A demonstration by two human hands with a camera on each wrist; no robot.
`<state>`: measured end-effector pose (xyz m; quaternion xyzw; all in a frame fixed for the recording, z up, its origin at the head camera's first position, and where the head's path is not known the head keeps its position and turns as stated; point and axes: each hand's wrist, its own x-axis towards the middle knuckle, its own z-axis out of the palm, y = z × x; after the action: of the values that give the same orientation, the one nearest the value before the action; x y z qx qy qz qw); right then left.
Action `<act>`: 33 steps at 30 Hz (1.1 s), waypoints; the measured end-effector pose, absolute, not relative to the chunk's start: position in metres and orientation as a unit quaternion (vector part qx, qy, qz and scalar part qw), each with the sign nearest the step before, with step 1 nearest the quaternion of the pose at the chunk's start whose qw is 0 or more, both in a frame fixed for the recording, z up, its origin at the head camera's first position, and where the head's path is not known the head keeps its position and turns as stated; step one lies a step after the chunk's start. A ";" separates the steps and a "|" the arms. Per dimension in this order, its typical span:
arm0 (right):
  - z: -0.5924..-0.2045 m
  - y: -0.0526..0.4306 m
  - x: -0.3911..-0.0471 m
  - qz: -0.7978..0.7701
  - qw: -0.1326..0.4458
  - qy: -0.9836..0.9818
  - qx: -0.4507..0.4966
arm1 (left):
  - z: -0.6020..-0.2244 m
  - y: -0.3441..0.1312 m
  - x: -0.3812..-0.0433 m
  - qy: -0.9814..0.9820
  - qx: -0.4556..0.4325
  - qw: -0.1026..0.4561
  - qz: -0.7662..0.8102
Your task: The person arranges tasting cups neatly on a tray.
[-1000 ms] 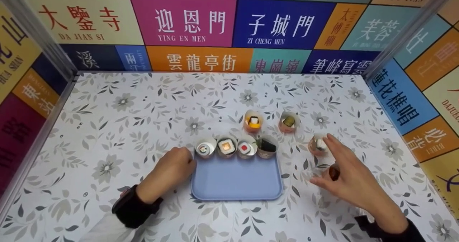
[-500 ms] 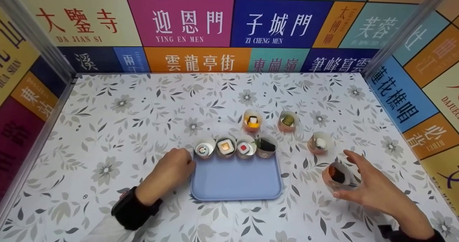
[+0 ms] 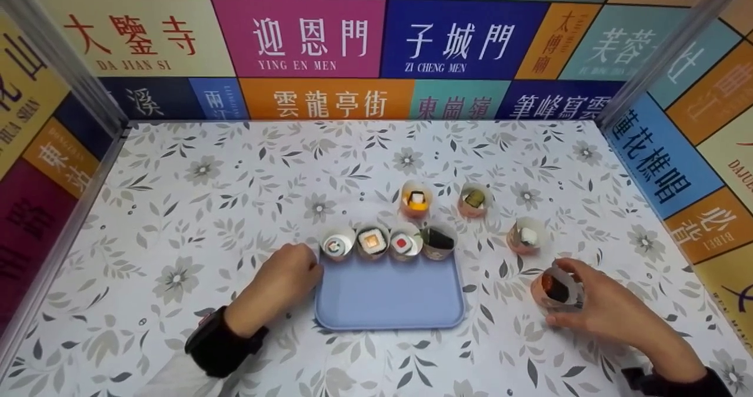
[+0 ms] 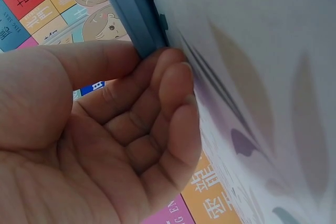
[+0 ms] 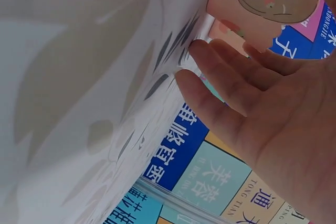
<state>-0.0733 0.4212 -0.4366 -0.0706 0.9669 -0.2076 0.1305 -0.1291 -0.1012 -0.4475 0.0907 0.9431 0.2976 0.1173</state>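
My left hand [image 3: 285, 276] pinches the left rim of a blue tray [image 3: 388, 297] between thumb and curled fingers; the left wrist view shows the tray edge [image 4: 128, 9] at the thumb tip. On the right, my right hand [image 3: 615, 306] holds a pink paper cup [image 3: 538, 294] between thumb and index finger. That cup contains a dark sushi piece [image 3: 556, 290] with an orange-red top. In the right wrist view, the cup wall [image 5: 226, 3] carries a cartoon face, and the other fingers spread below it. Several sushi cups, including one with an orange-centred roll [image 3: 372, 241], line the tray's far edge.
Beyond the tray stand a cup with a yellow piece [image 3: 415, 200] and a cup with a green piece [image 3: 472, 200]. Another cup with a white piece [image 3: 525, 236] is just beyond my right hand. Printed panels [image 3: 317, 38] wall the floral-covered table [image 3: 206, 220].
My right hand moved from above the cup with the dark sushi to its right side, then closed thumb and index finger on it. The left hand and tray stayed put.
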 end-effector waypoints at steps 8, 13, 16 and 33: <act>-0.441 0.419 -0.080 -0.183 0.125 0.973 -0.066 | -0.448 -0.101 -0.130 0.946 0.095 0.114 0.287; -0.442 0.419 -0.084 -0.192 0.124 0.971 -0.068 | -0.447 -0.101 -0.130 0.947 0.089 0.114 0.288; -0.442 0.419 -0.084 -0.201 0.124 0.969 -0.067 | -0.447 -0.101 -0.130 0.949 0.094 0.109 0.282; -0.438 0.416 -0.078 -0.243 0.059 0.965 -0.076 | -0.448 -0.102 -0.130 0.946 0.106 0.101 0.290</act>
<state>-0.0781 0.4163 -0.4385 -0.0762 0.9653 -0.2425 0.0590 -0.1295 -0.1018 -0.4479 0.1063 0.9457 0.2901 0.1009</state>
